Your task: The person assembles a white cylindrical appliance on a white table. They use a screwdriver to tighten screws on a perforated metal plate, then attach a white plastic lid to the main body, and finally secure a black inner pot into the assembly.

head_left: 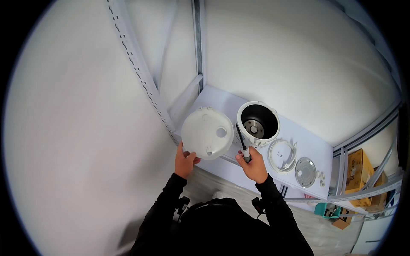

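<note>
My left hand [185, 164] grips the lower edge of a round white plastic lid cover [200, 133], thumb on the face turned toward me. The cover is tilted up, with a large round hole and a smaller opening in it. My right hand [255, 165] is closed round the grey-and-white handle of a screwdriver [240, 136], whose dark shaft points up and away. Behind the screwdriver stands a white rice cooker body [278, 121], open at the top, with a dark interior and a metal heating plate [253, 129] at its bottom.
On the white table [222, 94], right of the cooker, lie a white ring [270, 160] with small parts inside, a perforated metal disc [306, 172] and several small pieces [321, 176]. A metal frame [141, 72] rises at left. Cardboard boxes [358, 175] and a teal basket [320, 210] sit at right.
</note>
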`<state>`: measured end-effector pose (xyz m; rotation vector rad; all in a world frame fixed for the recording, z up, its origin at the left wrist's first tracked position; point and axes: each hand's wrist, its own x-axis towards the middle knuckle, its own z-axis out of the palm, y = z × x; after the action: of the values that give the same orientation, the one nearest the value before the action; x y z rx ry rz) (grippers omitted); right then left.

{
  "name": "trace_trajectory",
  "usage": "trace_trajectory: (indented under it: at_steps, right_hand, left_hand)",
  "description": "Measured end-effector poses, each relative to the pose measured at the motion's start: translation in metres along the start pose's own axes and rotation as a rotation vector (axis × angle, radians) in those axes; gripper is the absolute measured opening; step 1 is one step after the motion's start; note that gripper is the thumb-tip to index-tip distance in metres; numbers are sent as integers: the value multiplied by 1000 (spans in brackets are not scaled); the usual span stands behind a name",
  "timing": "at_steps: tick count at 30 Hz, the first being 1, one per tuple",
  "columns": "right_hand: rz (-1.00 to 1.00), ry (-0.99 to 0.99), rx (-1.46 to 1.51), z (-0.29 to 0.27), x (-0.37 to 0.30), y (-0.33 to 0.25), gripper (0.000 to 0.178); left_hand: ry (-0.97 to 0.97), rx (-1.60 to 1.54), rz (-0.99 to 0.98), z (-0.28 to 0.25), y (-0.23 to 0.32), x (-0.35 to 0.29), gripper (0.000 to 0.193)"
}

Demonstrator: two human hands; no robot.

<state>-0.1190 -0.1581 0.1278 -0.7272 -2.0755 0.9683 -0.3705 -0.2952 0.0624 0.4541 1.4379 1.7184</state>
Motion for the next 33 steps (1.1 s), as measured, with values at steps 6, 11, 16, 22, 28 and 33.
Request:
trace_trajectory:
  at_steps: [6,11,16,22,28,33]
  right_hand:
    - [156,-112,127,-12,21,19,18]
    - [142,-154,83,-5,47,26,17]
    - [201,-162,8,9,83,3,23]
    - [226,-111,-47,30,112,-6,23]
    - [277,25,-63,48,119,1,26]
    - [334,130,-49,54,119,-2,32]
  left_hand:
    - [-2,75,34,23,-6,60,85]
    - [-13,112,-10,31,-11,108,88]
    - [-88,155,-44,26,-11,157,89]
    - [-183,264,-110,21,-14,216,90]
    - [-264,323,-131,22,-32,256,89]
    - [-288,335,-174,25,-37,270,87]
